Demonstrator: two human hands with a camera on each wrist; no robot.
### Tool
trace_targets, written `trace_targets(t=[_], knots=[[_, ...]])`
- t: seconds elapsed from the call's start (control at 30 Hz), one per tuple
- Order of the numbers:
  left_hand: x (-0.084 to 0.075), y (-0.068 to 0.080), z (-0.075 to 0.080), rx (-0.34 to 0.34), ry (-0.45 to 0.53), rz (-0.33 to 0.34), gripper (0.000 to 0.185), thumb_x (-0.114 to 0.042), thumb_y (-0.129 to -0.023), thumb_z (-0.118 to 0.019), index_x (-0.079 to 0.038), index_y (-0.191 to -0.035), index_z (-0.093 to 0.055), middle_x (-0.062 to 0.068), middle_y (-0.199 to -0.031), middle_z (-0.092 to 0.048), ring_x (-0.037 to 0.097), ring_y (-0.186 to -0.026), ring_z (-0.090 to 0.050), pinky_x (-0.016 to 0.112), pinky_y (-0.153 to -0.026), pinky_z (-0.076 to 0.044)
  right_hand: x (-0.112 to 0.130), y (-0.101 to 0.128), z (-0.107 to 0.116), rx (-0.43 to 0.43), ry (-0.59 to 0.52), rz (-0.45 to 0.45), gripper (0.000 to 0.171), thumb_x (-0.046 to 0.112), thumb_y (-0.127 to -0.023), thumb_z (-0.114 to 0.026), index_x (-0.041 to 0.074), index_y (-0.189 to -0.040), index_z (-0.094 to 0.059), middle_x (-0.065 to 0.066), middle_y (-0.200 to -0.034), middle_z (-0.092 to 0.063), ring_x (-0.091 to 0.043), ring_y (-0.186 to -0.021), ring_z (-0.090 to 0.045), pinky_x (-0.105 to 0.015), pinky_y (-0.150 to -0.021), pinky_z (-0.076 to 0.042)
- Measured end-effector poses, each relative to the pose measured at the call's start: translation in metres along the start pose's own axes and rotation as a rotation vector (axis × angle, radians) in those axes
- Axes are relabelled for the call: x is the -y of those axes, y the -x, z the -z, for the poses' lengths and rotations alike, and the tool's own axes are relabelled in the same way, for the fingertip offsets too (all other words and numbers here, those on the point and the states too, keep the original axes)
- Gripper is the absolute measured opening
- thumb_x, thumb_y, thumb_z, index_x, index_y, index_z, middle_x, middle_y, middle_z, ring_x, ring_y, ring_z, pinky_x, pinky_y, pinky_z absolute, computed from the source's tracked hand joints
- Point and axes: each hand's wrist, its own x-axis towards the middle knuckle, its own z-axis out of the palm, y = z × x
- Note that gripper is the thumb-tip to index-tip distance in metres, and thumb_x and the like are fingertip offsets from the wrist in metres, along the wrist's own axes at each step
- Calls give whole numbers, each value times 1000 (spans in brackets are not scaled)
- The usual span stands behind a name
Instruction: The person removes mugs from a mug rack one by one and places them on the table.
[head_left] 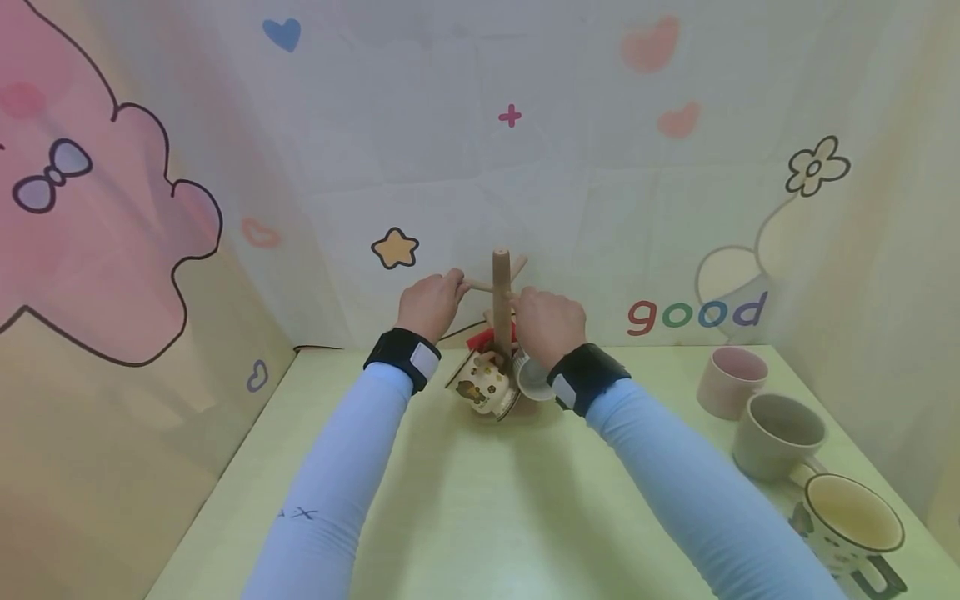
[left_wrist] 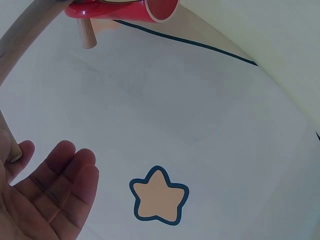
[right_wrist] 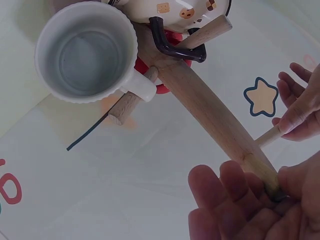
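Left hand [head_left: 429, 304] pinches a peg [right_wrist: 267, 136] of the wooden mug tree [head_left: 502, 287]; right hand [head_left: 547, 323] curls round its post beside the white mug [right_wrist: 86, 51].

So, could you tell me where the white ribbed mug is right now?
In the head view the white ribbed mug hangs on a low peg of the wooden mug tree, just under the right hand.

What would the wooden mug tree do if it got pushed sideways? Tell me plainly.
The wooden mug tree looks stiff, so it should not bend. It is tall and narrow, with the white mug and patterned mug hanging low, which probably steadies it. The mugs may swing on their pegs and could chip. The left hand and right hand touch it.
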Motion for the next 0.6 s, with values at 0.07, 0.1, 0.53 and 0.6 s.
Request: trace_targets(t=[0.07,0.1,0.53,0.6], knots=[[-1,1,1,-3,-6,-4,31,-32,-104,-51,-7,-121,-61,7,-76,-61,22,-66,-57,31,-58,-48,0,0,0,-1,5,2,31,30,-105,-50,2,-100,-63,-6,-65,-53,-22,-56,-54,-34,-47,-44],[-1,1,1,-3,-8,-5,31,-31,-104,-51,-7,-121,-61,7,-76,-61,22,-66,-57,31,-57,-48,0,0,0,0,5,3,32,29,-105,-50,1,-100,-63,-6,-65,-53,-22,-56,-54,-34,-46,-44],[-1,7,2,14,2,2,30,-33,-106,-47,-7,-115,-60,5,-71,-56,20,-62,-53,27,-52,-39,-12,-7,-3,-2,-41,-6,33,30,-107,-46,2,-95,-61,-5,-62,-47,-21,-53,-48,-30,-44,-32],[-1,9,1,16,7,7,30,-33,-106,-46,-7,-115,-60,5,-71,-56,20,-62,-53,26,-52,-39,-14,-7,-3,4,-47,-3,33,30,-107,-45,3,-96,-60,-5,-62,-47,-21,-54,-48,-30,-44,-32]])
